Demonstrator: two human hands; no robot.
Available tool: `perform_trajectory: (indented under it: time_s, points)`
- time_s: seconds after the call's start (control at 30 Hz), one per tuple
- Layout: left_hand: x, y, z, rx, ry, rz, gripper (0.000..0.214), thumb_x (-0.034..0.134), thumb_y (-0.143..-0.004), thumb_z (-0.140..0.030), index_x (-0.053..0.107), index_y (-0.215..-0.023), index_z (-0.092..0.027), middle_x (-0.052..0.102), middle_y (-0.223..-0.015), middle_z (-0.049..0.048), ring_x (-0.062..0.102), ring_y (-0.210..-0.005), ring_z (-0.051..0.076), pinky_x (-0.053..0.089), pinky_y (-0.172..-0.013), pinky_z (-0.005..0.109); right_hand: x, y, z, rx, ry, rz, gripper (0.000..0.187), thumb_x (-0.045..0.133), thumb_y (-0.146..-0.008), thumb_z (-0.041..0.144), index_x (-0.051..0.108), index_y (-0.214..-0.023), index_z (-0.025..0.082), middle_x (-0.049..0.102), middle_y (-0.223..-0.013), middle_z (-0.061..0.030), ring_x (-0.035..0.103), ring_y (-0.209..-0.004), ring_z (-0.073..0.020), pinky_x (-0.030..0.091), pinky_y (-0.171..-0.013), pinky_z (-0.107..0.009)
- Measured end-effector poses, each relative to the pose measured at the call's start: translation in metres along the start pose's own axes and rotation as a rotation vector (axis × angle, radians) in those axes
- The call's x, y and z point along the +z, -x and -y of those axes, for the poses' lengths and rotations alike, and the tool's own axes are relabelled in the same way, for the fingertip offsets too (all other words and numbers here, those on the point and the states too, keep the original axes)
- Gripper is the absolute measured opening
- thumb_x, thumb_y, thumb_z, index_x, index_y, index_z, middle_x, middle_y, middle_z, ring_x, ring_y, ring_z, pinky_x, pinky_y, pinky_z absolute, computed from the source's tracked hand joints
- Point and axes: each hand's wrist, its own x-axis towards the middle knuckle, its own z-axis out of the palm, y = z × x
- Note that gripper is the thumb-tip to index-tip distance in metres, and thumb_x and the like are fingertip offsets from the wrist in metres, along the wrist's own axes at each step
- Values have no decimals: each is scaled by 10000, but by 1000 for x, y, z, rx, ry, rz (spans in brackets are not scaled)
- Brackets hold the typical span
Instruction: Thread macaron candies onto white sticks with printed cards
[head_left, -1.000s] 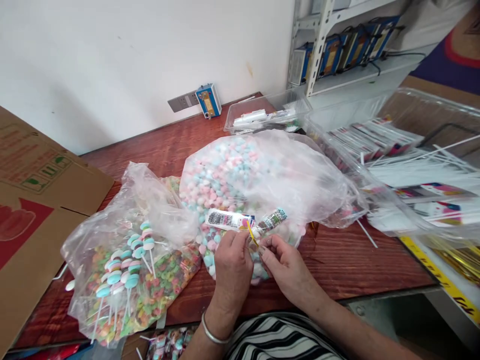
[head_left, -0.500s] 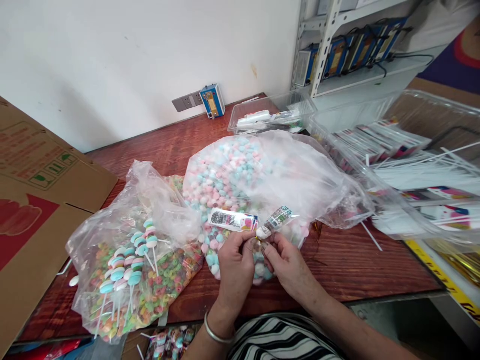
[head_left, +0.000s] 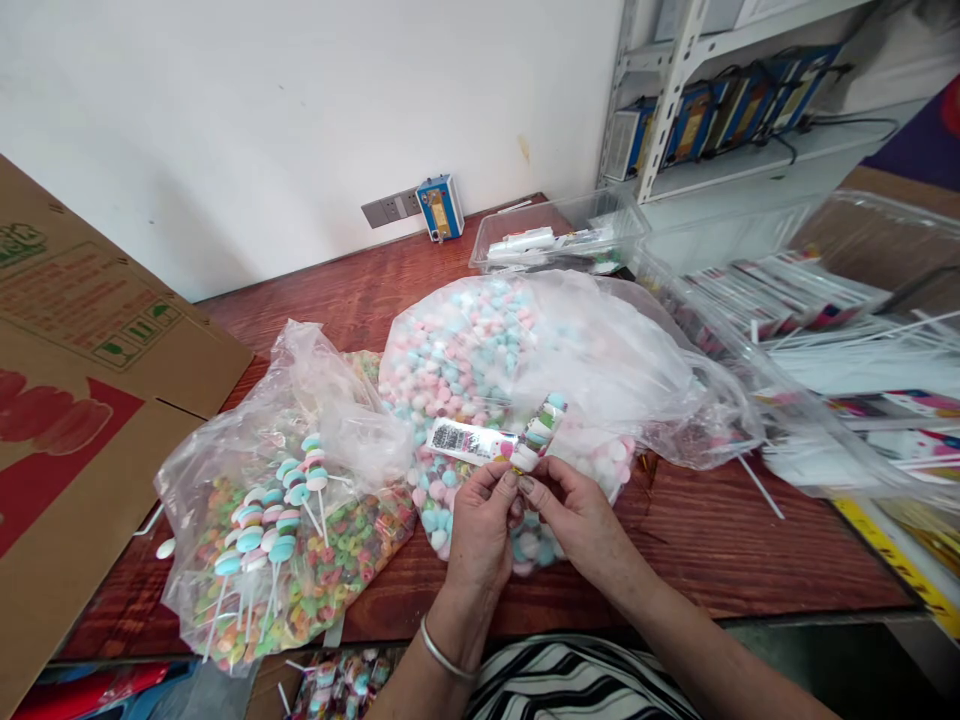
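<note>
Your left hand (head_left: 480,530) and right hand (head_left: 574,520) meet at 6 o'clock above the red worktop (head_left: 697,540), fingertips pressed together, both pinching the neck of a small wrapped candy packet (head_left: 499,442). The packet sits just above your fingers, over the big clear bag of pink and blue candies (head_left: 525,370). At 8 o'clock lies a bag of candy rings and lollipops (head_left: 277,520); a cardboard box (head_left: 82,400) stands at 9 o'clock.
</note>
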Motion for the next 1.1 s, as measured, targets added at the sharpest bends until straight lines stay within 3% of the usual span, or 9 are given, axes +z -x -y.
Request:
perform_trajectory:
  time_s: [0.2, 0.27, 0.47, 0.63, 0.7, 0.8, 0.93, 1.03, 1.1]
  points:
    - [-13, 3, 5, 730, -767, -29, 207, 515, -901, -191, 664, -1044, -200, 689, -976, 89, 618, -931, 204, 484, -843, 350, 1, -8, -5, 32, -65, -86, 227, 655, -796, 408, 615, -746, 191, 564, -620, 36, 459, -527, -122, 376, -501, -250]
    - [-15, 4, 4, 837, -856, -39, 241, 479, -907, -140, 643, -1073, -202, 687, -966, 86, 622, -923, 198, 487, -833, 339, 4, -9, -4, 100, -151, -53, 256, 686, -765, 435, 633, -782, 186, 547, -604, 40, 429, -505, -116, 355, -475, -246]
    - [-9, 8, -1, 668, -709, -86, 167, 511, -914, -205, 665, -977, -212, 661, -860, 43, 595, -782, 171, 469, -720, 294, 15, -9, -6, 140, -303, -97, 276, 732, -730, 427, 633, -763, 172, 512, -589, 49, 383, -500, -97, 309, -460, -229]
    - [-10, 3, 5, 297, -147, 33, 130, 632, -855, -330, 660, -893, -209, 562, -638, -24, 504, -584, 122, 429, -601, 253, 11, -10, 4, 218, -456, -19, 287, 766, -683, 406, 610, -763, 179, 496, -587, 53, 333, -488, -79, 253, -457, -219]
    - [-16, -1, 1, 286, -14, 141, 128, 681, -818, -333, 659, -810, -206, 588, -682, -11, 549, -663, 137, 461, -683, 277, 5, -9, 8, 286, -495, 77, 312, 789, -645, 413, 578, -687, 187, 426, -538, 71, 294, -471, -75, 250, -453, -222]
    - [-27, -2, -20, 422, -211, 295, 117, 682, -824, -287, 695, -738, -209, 647, -860, 46, 601, -884, 192, 470, -861, 353, -4, -4, 12, 302, -436, 200, 326, 791, -635, 430, 565, -646, 196, 384, -528, 74, 288, -461, -80, 270, -446, -234]
    - [-38, 13, -57, 643, -587, 172, 107, 656, -852, -272, 758, -856, -237, 663, -1082, 96, 572, -1085, 240, 426, -990, 421, -11, -2, 19, -42, 159, 242, 181, 654, -814, 376, 625, -751, 209, 560, -605, 3, 532, -561, -168, 422, -501, -276]
    - [-41, 31, -71, 733, -506, 46, 209, 656, -850, -374, 752, -945, -214, 685, -890, 79, 616, -853, 199, 496, -799, 345, -16, -7, 29, -611, 658, 52, 103, 582, -887, 270, 614, -804, 219, 624, -688, -14, 588, -609, -172, 456, -564, -282]
    - [-44, 42, -74, 656, -400, 146, 373, 578, -878, -494, 739, -1035, -197, 635, -674, 38, 565, -617, 145, 463, -617, 278, -25, -15, 32, -997, 879, -17, 59, 580, -903, 220, 639, -895, 216, 692, -800, -51, 652, -709, -203, 487, -653, -317]
